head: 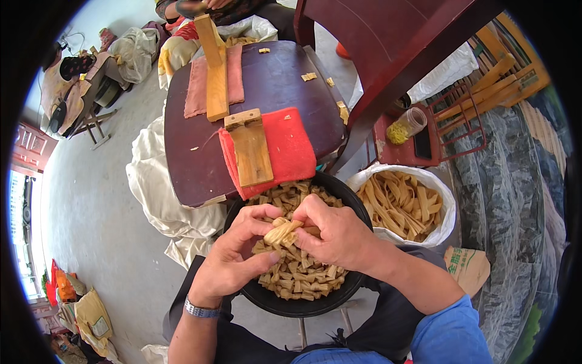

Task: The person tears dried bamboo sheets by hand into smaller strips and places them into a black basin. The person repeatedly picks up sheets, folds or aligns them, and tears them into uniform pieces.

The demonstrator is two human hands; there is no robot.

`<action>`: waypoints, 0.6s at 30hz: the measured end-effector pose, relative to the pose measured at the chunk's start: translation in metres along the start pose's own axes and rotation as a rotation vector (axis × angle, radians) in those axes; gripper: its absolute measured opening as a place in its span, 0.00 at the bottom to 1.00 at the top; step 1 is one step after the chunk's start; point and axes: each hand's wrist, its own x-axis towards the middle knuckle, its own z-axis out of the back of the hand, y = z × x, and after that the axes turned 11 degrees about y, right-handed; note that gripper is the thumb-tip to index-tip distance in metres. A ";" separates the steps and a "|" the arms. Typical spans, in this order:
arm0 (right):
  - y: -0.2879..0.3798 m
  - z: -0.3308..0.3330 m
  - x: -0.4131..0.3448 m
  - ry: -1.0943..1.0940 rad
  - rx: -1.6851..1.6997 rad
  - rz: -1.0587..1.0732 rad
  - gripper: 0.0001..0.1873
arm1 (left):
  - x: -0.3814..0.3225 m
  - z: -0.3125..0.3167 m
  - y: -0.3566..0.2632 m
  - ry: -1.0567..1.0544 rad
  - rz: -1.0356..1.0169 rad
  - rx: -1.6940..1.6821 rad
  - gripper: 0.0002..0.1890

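Both my hands hold one tan, pleated strip bent into a knot [281,233], which looks like tofu skin. My left hand [241,245], with a metal watch [201,309] on its wrist, has its fingertips at the strip's left side, thumb below. My right hand [338,234] pinches the other side between thumb and curled fingers, partly hiding the tail. Directly beneath is a round black tub [313,312] holding many similar knots [300,277]. To the right, a white sack [448,200] with a rolled-down rim holds long loose strips [400,204].
Beyond the tub stands a dark wooden chair [291,77]. Its seat bears a red cloth [295,141], a pink cloth [195,91] and two wooden blocks [252,159] [217,86]. A red stool [400,152] at right carries a jar [407,125]. Other people [236,11] sit at the back.
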 end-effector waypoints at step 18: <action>-0.022 0.042 0.001 0.654 0.019 -0.114 0.13 | -0.020 -0.016 0.010 0.110 0.111 1.092 0.14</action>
